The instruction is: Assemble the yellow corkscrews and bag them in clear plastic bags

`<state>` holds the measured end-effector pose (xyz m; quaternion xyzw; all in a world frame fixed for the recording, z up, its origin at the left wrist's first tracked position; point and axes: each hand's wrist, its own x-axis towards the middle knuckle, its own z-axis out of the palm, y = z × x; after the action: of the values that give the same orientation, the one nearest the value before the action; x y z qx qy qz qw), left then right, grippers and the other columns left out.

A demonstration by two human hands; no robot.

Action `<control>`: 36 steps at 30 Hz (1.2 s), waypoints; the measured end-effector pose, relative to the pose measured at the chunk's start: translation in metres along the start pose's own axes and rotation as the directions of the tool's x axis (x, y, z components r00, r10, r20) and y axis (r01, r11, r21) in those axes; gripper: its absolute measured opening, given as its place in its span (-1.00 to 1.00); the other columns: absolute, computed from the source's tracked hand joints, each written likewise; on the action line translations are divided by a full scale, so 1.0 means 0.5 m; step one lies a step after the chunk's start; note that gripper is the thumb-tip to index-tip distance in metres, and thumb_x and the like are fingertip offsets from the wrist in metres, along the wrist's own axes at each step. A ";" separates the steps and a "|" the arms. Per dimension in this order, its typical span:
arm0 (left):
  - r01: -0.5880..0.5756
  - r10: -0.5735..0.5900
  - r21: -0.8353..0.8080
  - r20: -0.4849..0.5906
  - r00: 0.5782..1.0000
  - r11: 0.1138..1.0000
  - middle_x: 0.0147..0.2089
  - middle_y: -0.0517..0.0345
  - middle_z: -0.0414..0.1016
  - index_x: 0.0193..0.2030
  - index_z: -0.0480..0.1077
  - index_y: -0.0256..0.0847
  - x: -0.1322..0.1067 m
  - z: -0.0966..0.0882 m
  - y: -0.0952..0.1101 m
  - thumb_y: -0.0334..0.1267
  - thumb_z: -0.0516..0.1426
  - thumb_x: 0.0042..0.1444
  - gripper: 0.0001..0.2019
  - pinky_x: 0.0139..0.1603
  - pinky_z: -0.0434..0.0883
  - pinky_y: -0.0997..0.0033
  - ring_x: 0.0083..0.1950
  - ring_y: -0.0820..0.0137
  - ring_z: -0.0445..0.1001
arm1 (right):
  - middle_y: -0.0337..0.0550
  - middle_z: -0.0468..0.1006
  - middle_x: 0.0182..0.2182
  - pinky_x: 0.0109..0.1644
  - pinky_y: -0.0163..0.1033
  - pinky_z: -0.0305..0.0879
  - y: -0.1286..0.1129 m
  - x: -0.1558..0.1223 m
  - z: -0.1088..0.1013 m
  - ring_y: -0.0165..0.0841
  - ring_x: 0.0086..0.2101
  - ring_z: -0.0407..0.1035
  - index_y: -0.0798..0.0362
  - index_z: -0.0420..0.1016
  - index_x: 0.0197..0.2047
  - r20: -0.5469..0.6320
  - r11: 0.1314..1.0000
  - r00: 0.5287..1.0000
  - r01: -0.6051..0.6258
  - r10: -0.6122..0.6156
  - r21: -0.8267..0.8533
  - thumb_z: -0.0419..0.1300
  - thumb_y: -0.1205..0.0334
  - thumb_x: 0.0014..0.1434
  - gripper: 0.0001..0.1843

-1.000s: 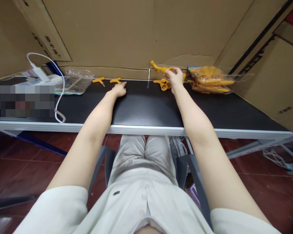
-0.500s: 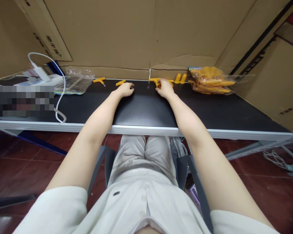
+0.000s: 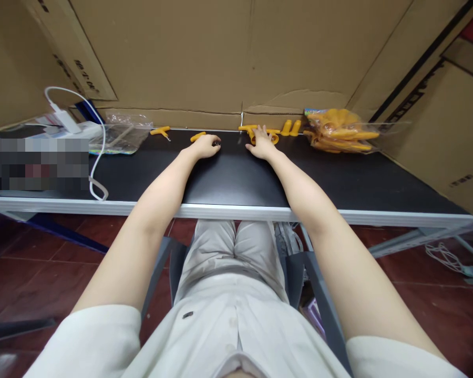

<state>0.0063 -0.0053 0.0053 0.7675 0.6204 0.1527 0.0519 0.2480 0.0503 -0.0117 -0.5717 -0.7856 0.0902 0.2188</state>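
My left hand is closed around a yellow-handled corkscrew. Its yellow handle shows behind the hand, and a dark metal end appears by the fingertips. To the left, a similar yellow T-shaped corkscrew with a spiral metal tip lies on the table. My right hand reaches over yellow plastic parts with its fingers spread. The hand partly covers these parts, and I cannot tell whether the fingertips touch them. Two yellow tapered pieces stand upright just right of that hand.
A clear bag of yellow parts lies at the right back. At left are a flattened clear plastic bag, a white cable and a blurred-out item. Cardboard walls the back of the black table.
My right hand's fingers, earlier curled at the yellow parts, are now spread, and the hand sits slightly nearer and further left. My left hand has shifted a little right with the corkscrew.
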 end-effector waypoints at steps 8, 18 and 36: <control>-0.012 0.012 0.021 0.021 1.000 1.000 0.48 -0.12 0.57 0.49 0.48 -0.36 -0.001 -0.002 0.008 -0.28 0.08 0.45 -0.47 0.55 0.36 0.41 0.50 0.21 0.53 | 0.25 0.20 0.62 0.69 0.18 0.01 -0.043 0.015 -0.045 0.03 0.60 0.10 0.25 0.25 0.63 0.013 0.996 0.996 -0.089 0.089 0.029 0.20 0.24 0.50 -0.28; -0.032 0.031 0.025 0.018 0.999 0.999 0.48 -0.12 0.56 0.48 0.48 -0.39 -0.005 -0.005 0.016 -0.32 0.09 0.47 -0.49 0.57 0.36 0.38 0.52 0.19 0.52 | 0.32 -0.06 0.69 0.66 0.33 -0.04 0.071 0.066 -0.137 0.11 0.61 0.05 0.23 0.15 0.68 -0.125 0.898 0.949 -0.314 0.289 -0.306 0.23 0.51 0.36 -0.12; -0.049 0.048 -0.114 -0.013 0.999 0.992 0.37 -0.01 0.66 0.42 0.55 -0.22 -0.003 -0.003 0.021 -0.46 0.08 0.32 -0.44 0.52 0.42 0.37 0.42 0.25 0.60 | 0.46 0.32 0.48 0.49 0.07 0.34 0.125 0.071 -0.130 0.07 0.39 0.44 0.33 0.49 0.45 -0.252 0.868 0.912 -0.393 0.325 -0.304 0.21 0.55 0.39 -0.42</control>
<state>0.0156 -0.0092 0.0093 0.7775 0.5919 0.1930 0.0890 0.3219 0.0970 0.0299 -0.7438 -0.6435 -0.0667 0.1682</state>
